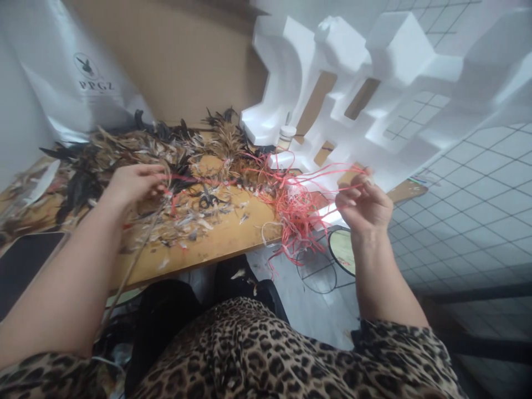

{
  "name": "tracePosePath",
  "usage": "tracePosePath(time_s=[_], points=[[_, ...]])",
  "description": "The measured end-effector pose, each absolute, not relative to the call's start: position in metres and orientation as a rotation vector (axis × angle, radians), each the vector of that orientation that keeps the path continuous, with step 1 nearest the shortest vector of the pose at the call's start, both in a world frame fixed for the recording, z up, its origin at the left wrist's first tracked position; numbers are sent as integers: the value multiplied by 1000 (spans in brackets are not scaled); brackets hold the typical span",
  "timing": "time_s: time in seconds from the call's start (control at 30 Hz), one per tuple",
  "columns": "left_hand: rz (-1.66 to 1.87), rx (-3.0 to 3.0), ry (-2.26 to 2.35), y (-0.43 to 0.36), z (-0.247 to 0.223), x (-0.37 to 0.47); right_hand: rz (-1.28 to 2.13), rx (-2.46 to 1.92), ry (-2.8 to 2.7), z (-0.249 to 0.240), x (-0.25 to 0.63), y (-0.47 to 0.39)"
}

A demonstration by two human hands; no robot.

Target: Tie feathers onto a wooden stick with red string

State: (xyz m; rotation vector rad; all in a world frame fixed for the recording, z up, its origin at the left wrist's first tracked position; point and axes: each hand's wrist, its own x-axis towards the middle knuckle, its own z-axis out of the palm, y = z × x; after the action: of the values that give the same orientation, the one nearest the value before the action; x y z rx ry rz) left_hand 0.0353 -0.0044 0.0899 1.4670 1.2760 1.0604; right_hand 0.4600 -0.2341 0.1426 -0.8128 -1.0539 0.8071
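My left hand (139,185) is raised over the feather-strewn table, its fingers closed around the top of a long thin tan strand (135,260) that hangs toward my lap. Small feather bits and a pink string (195,179) show at those fingertips; exactly what is pinched is partly hidden. On the other side, my right hand (366,202) pinches several pink strings (328,169), stretched from a tangled heap of pink string (299,213) at the table's edge. Brown and black feathers (141,147) lie behind my left hand, and black scissors (210,198) rest between the hands.
White foam packaging (399,50) stands at the back right, with a small white-lidded jar (286,137) before it. A white printed bag (83,61) leans at the back left. A dark phone-like slab (31,260) lies at the left. The wooden table (233,233) ends above my lap.
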Motion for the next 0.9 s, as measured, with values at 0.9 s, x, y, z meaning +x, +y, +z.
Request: tracePosePath(time_s=[0.9], points=[[927,737,411,-86,152,123,1140,-973,-1019,145,385,-188]])
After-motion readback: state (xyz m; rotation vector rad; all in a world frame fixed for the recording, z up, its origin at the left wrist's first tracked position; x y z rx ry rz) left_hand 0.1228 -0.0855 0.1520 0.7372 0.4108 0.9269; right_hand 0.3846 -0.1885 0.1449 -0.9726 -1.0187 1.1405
